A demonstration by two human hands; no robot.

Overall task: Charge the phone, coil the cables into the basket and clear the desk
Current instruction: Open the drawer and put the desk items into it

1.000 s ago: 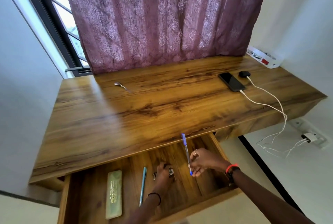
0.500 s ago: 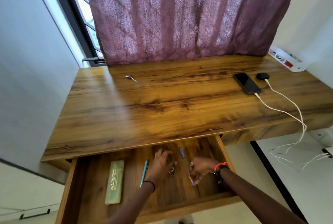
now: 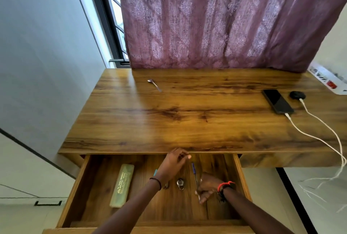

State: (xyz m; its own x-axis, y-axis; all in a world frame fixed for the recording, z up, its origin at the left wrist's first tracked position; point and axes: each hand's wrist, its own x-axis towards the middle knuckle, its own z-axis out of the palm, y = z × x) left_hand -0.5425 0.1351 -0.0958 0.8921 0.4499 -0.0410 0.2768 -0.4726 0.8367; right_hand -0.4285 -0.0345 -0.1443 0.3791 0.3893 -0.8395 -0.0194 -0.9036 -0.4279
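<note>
Phone (image 3: 277, 101) lies diagonal, plug end nearest — right hand (image 3: 207, 186) pinches pen (image 3: 195, 175); left hand (image 3: 173, 164) loosely curled, empty.

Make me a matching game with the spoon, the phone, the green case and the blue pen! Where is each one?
Things:
1. spoon
2. phone
3. green case
4. blue pen

Places:
A. left part of the open drawer
B. in the right hand
C. desk top, near the curtain
D. desk top, plugged into a white cable

Pairs: 1-C, 2-D, 3-A, 4-B
</note>
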